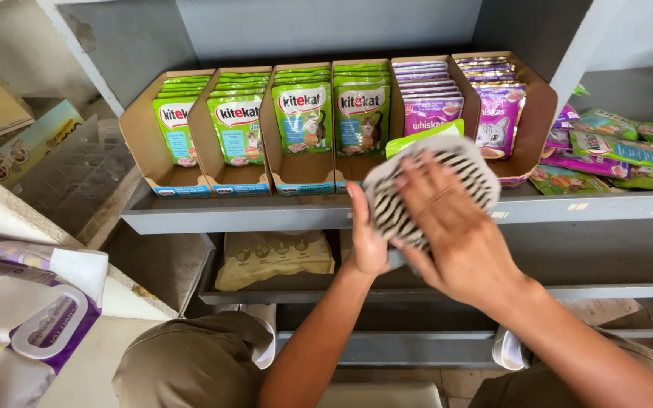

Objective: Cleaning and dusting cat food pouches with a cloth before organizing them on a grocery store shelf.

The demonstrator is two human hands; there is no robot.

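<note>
My left hand [366, 238] grips a green pouch [423, 136] from below, holding it upright in front of the grey shelf. My right hand [455, 227] presses a black-and-white zebra-striped cloth [417, 189] flat against the pouch's front. Only the pouch's top edge shows above the cloth. Behind them stand several open cardboard display boxes [213, 162], some with green pouches [302, 113] and two with purple pouches [428, 102].
The grey shelf edge [266, 211] runs across the middle. Loose green and purple pouches [614, 155] lie in a heap on the shelf to the right. A beige bag [273, 257] lies on the lower shelf. A wipes pack [32, 317] sits at the left.
</note>
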